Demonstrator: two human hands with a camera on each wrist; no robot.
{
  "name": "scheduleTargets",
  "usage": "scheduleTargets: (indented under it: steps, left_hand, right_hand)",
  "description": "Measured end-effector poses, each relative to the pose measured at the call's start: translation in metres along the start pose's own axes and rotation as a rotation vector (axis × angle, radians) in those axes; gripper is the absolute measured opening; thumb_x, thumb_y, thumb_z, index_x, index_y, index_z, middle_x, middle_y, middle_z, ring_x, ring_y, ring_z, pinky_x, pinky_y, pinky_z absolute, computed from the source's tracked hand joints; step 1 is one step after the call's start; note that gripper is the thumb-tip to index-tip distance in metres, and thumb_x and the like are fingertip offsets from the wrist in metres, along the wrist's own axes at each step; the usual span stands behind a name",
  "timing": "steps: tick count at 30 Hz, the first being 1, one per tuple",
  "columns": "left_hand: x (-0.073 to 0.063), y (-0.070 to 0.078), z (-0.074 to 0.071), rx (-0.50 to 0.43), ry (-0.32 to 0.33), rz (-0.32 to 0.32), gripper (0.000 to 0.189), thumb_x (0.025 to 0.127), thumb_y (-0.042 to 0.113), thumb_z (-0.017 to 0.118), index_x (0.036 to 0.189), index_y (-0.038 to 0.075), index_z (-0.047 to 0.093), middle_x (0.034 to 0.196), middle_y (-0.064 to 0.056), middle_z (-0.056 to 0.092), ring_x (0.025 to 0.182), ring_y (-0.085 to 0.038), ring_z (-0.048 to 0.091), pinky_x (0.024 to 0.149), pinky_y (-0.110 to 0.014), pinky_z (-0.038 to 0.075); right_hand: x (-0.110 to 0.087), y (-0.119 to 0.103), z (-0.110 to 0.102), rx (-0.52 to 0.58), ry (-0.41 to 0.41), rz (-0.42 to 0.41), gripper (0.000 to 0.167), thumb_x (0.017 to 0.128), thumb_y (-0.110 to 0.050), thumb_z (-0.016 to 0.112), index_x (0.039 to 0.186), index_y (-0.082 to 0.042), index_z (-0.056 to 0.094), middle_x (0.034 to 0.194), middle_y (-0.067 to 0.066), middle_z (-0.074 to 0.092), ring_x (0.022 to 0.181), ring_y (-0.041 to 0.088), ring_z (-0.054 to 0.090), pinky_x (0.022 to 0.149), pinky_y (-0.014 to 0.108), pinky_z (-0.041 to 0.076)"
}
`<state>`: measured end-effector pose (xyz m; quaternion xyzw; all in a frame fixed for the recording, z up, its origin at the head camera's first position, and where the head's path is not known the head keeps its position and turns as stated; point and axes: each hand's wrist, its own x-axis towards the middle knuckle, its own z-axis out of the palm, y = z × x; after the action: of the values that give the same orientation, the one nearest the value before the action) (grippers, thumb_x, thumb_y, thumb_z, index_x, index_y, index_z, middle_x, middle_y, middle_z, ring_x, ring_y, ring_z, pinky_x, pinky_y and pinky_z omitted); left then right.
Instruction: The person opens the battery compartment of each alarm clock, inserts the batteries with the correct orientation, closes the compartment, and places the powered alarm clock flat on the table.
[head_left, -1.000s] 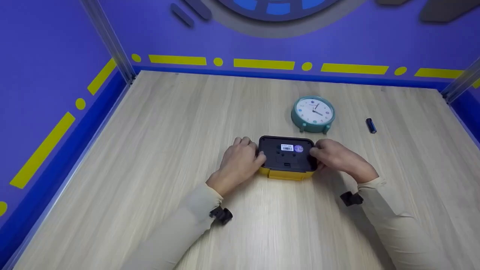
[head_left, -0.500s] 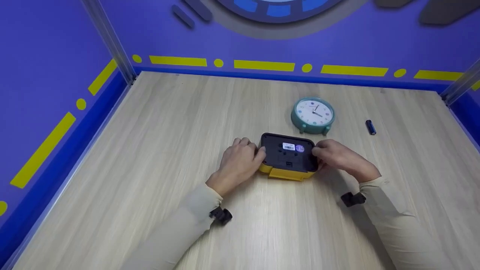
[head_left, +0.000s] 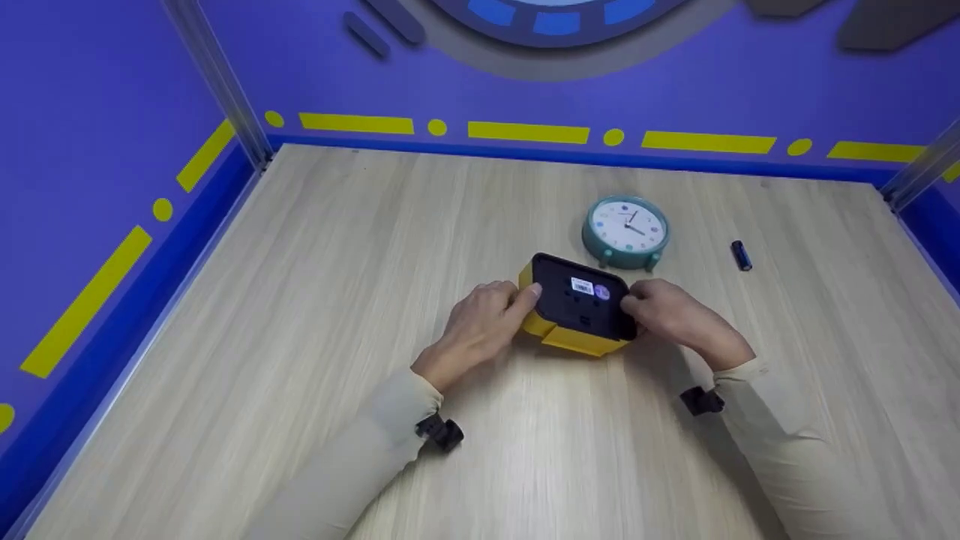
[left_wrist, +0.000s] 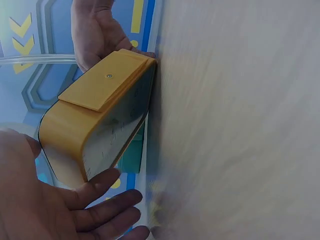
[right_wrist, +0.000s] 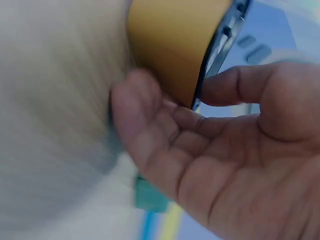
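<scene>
A yellow rectangular clock [head_left: 585, 304] with a black back is held face down and tilted, its left end higher than its right. My left hand [head_left: 480, 321] pinches the left end, thumb on the black back's edge and fingers beneath. At the other end my right hand [head_left: 681, 316] grips the corner between thumb and curled fingers. In the left wrist view the clock's white face [left_wrist: 112, 137] shows, angled toward the table. The right wrist view shows the yellow side [right_wrist: 167, 42] with the right fingertips against it, slightly blurred.
Just beyond the yellow clock, a round teal clock [head_left: 628, 232] lies face up on the wooden table [head_left: 360, 247]. A dark blue battery [head_left: 741, 256] lies to its right. Blue-purple panels [head_left: 525, 97] wall the back and sides.
The left end of the yellow clock has risen with my left hand, so it is now tilted and slightly turned. My right hand stays at its corner. The teal clock and battery rest unmoved.
</scene>
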<state>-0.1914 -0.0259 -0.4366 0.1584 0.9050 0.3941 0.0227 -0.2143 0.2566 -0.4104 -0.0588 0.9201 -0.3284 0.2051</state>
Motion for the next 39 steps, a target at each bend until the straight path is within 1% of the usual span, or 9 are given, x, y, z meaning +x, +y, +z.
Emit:
scheduleTargets:
  steps: [2, 5, 9, 12, 18, 22, 26, 32, 39]
  left_hand:
    - [0.0, 0.0, 0.0, -0.034, -0.01, -0.019, 0.051, 0.108, 0.055, 0.044, 0.09, 0.011, 0.063, 0.082, 0.001, 0.052, 0.079, -0.019, 0.052, 0.072, -0.034, 0.041]
    - [-0.001, 0.0, 0.0, -0.08, -0.023, -0.037, 0.053, 0.108, 0.056, 0.045, 0.099, 0.009, 0.067, 0.086, 0.0, 0.056, 0.08, -0.018, 0.053, 0.073, -0.034, 0.042]
    - [-0.001, 0.001, -0.001, -0.121, -0.029, -0.036, 0.05, 0.107, 0.056, 0.047, 0.097, 0.01, 0.065, 0.085, 0.001, 0.054, 0.077, -0.017, 0.052, 0.07, -0.032, 0.04]
    - [0.0, 0.001, -0.001, -0.139, -0.021, -0.018, 0.047, 0.106, 0.055, 0.048, 0.092, 0.012, 0.061, 0.082, 0.002, 0.051, 0.074, -0.015, 0.049, 0.068, -0.031, 0.037]
    - [0.002, 0.003, -0.001, -0.171, -0.007, 0.003, 0.043, 0.105, 0.053, 0.049, 0.088, 0.014, 0.058, 0.081, 0.004, 0.049, 0.074, -0.014, 0.048, 0.067, -0.031, 0.037]
    - [0.002, 0.004, -0.001, -0.183, -0.004, 0.028, 0.041, 0.107, 0.049, 0.049, 0.093, 0.013, 0.061, 0.085, 0.003, 0.051, 0.077, -0.014, 0.05, 0.07, -0.031, 0.038]
    - [0.002, 0.006, -0.001, -0.196, 0.019, 0.087, 0.036, 0.11, 0.041, 0.048, 0.099, 0.01, 0.064, 0.086, 0.003, 0.051, 0.082, -0.015, 0.051, 0.075, -0.031, 0.039]
    - [0.003, 0.008, -0.001, -0.231, 0.059, 0.158, 0.03, 0.11, 0.032, 0.048, 0.103, 0.008, 0.063, 0.087, 0.002, 0.05, 0.084, -0.016, 0.051, 0.078, -0.033, 0.04]
    - [0.002, 0.009, -0.003, -0.29, 0.035, 0.192, 0.031, 0.109, 0.032, 0.048, 0.115, 0.007, 0.065, 0.102, -0.001, 0.062, 0.095, -0.017, 0.057, 0.086, -0.034, 0.046]
  right_hand:
    - [-0.003, -0.005, 0.001, -0.125, 0.054, 0.003, 0.03, 0.105, -0.014, 0.048, 0.111, 0.011, 0.063, 0.089, 0.013, 0.061, 0.078, 0.025, 0.057, 0.066, 0.035, 0.047]
    - [-0.01, -0.014, 0.004, -0.209, 0.136, 0.008, 0.033, 0.107, -0.015, 0.055, 0.121, 0.014, 0.059, 0.098, 0.02, 0.062, 0.084, 0.03, 0.058, 0.07, 0.04, 0.049]
    - [-0.021, -0.025, 0.009, -0.29, 0.252, -0.043, 0.038, 0.108, -0.019, 0.061, 0.124, 0.014, 0.055, 0.105, 0.024, 0.059, 0.088, 0.035, 0.058, 0.074, 0.045, 0.051]
    - [-0.028, -0.032, 0.012, -0.334, 0.3, -0.085, 0.041, 0.11, -0.028, 0.059, 0.121, 0.012, 0.056, 0.104, 0.023, 0.057, 0.089, 0.036, 0.057, 0.074, 0.047, 0.051]
    - [-0.036, -0.039, 0.017, -0.299, 0.262, -0.087, 0.062, 0.11, -0.051, 0.052, 0.125, 0.009, 0.057, 0.108, 0.022, 0.056, 0.097, 0.038, 0.058, 0.081, 0.049, 0.05]
    - [-0.04, -0.042, 0.02, -0.302, 0.251, -0.083, 0.077, 0.106, -0.065, 0.047, 0.124, 0.009, 0.06, 0.105, 0.021, 0.058, 0.094, 0.037, 0.059, 0.08, 0.048, 0.051]
    - [-0.042, -0.045, 0.022, -0.295, 0.228, -0.071, 0.085, 0.103, -0.072, 0.045, 0.122, 0.01, 0.061, 0.101, 0.021, 0.061, 0.089, 0.034, 0.062, 0.077, 0.045, 0.053]
    - [-0.042, -0.048, 0.022, -0.23, 0.18, -0.065, 0.086, 0.102, -0.075, 0.044, 0.119, 0.008, 0.061, 0.099, 0.017, 0.065, 0.085, 0.03, 0.063, 0.075, 0.042, 0.052]
    - [-0.045, -0.052, 0.023, -0.142, 0.195, -0.115, 0.074, 0.106, -0.068, 0.045, 0.119, 0.002, 0.064, 0.101, 0.014, 0.068, 0.087, 0.028, 0.064, 0.079, 0.043, 0.054]
